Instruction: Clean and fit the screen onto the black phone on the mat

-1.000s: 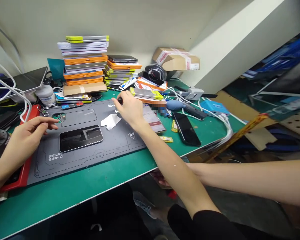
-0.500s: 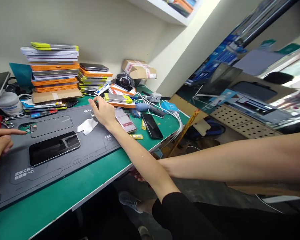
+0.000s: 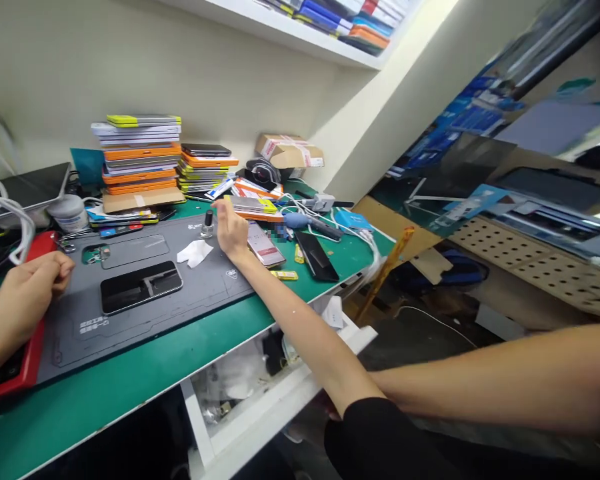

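My left hand (image 3: pixel 36 287) is curled into a loose fist above the mat's left side, over a red-edged tray (image 3: pixel 34 353). No object shows in it. My right hand (image 3: pixel 231 230) rests with fingers folded in, just right of a small glass bottle with a black cap (image 3: pixel 207 225). Its fingers look apart from the bottle, with nothing visible in them. A white wipe (image 3: pixel 195 253) lies crumpled below the bottle. On the grey mat (image 3: pixel 145 340) lies a black-screened phone (image 3: pixel 141 287). Small metal and green parts (image 3: pixel 97 255) sit in the mat's upper-left recess.
Another person's arm (image 3: pixel 480 380) reaches in from the right towards an open drawer (image 3: pixel 280 400) under the bench's front edge. Stacked boxes (image 3: pixel 143 157) line the wall. Another phone (image 3: pixel 317 257), a blue air blower (image 3: pixel 295 220) and white cables (image 3: pixel 373 243) lie at right.
The drawer has been pulled out. My left hand has drawn back from the small parts and closed. My right hand has moved off the bottle to its right. The view has shifted left.
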`<state>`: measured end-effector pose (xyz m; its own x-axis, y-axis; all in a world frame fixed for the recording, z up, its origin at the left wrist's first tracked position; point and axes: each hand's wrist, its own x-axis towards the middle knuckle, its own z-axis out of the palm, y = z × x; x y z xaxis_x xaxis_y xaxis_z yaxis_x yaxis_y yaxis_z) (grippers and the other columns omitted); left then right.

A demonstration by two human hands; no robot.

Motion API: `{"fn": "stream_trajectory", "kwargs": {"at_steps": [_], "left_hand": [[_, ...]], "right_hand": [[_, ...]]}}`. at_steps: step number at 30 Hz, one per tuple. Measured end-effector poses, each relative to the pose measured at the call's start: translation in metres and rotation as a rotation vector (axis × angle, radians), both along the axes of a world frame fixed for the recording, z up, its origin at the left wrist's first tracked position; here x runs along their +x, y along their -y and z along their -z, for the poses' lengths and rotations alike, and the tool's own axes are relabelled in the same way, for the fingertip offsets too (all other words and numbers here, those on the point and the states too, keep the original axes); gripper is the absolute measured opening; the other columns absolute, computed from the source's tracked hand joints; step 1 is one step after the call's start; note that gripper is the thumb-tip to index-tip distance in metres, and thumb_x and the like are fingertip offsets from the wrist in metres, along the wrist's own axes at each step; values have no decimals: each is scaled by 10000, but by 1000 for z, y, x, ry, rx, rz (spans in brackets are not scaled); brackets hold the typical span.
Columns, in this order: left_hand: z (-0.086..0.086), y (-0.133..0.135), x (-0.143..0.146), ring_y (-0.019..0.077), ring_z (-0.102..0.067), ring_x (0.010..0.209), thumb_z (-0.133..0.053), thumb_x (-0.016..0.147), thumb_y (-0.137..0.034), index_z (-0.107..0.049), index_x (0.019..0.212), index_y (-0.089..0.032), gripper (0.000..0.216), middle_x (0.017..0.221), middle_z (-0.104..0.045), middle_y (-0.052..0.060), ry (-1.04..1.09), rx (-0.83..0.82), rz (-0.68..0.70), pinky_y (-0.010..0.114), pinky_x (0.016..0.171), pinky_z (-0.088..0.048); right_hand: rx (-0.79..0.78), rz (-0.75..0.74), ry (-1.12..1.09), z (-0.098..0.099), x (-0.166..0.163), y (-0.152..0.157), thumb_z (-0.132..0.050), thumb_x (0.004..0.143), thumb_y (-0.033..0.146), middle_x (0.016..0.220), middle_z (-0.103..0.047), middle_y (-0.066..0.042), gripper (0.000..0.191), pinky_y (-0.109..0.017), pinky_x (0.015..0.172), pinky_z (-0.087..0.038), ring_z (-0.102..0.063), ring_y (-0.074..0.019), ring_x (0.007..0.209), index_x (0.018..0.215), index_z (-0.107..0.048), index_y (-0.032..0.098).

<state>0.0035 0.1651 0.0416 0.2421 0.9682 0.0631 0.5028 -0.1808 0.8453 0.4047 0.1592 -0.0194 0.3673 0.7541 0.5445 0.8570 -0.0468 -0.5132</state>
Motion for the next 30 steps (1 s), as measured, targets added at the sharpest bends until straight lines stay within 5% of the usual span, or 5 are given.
{"fn": "stream_trajectory", "kwargs": {"at_steps": [9,21,30], "left_hand": [[-3,21,13,138,-347,582,-538,813,-419,-504,710,-252,199,631,-431,-39,18,42,8,307,554,-261],[17,33,14,159,-450,548,-481,974,-362,-525,788,-251,221,587,-480,-38,-242,435,145,331,649,-319],[31,37,12,167,-609,621,-512,1032,-249,-628,869,-235,200,700,-693,8,-456,607,157,313,658,-361]], "right_hand": [[118,-2,-105,19,6,-3,-83,1201,595,1003,-804,-131,763,-424,884,-530,-773,-314,908,1393,-711,206],[205,-26,-156,26,4,3,-23,1064,924,725,-662,-76,1074,-486,769,-510,-707,-337,714,1303,-764,184],[221,-31,-173,34,7,2,-67,1047,968,692,-675,-172,1084,-528,778,-472,-675,-279,663,1271,-818,219]]}}
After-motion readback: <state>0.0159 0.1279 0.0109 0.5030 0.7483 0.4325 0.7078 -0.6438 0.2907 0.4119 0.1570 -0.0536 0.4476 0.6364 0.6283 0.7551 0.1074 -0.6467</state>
